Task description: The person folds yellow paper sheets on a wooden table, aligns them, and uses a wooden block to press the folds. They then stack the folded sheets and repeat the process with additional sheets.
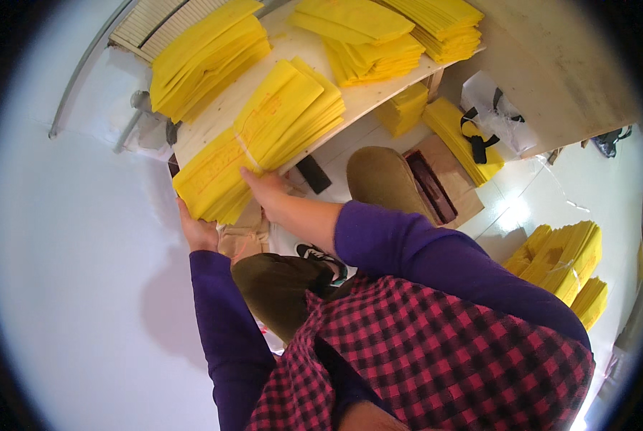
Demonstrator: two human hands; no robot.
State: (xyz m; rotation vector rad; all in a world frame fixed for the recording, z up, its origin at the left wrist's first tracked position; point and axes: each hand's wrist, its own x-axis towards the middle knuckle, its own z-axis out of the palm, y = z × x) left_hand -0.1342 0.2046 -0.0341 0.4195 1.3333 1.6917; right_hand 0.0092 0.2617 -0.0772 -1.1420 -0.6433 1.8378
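A bundle of flat yellow paper pieces (264,115), with red print and a white band round its middle, lies slantwise at the near edge of the wooden table (210,129). My left hand (196,228) holds its near left end, fingers along the outer edge. At the side nearest me, my right hand (265,191) grips the bundle by the band, the thumb on top and the other fingers mostly hidden under it. The bundle's near end sticks out past the table edge.
More yellow stacks lie on the table, one at far left (206,61) and others at far right (372,43). Below are a yellow stack (454,136) with black straps and a white plastic bag (483,93). Yellow bundles (562,258) stand right. A white wall (84,273) rises left.
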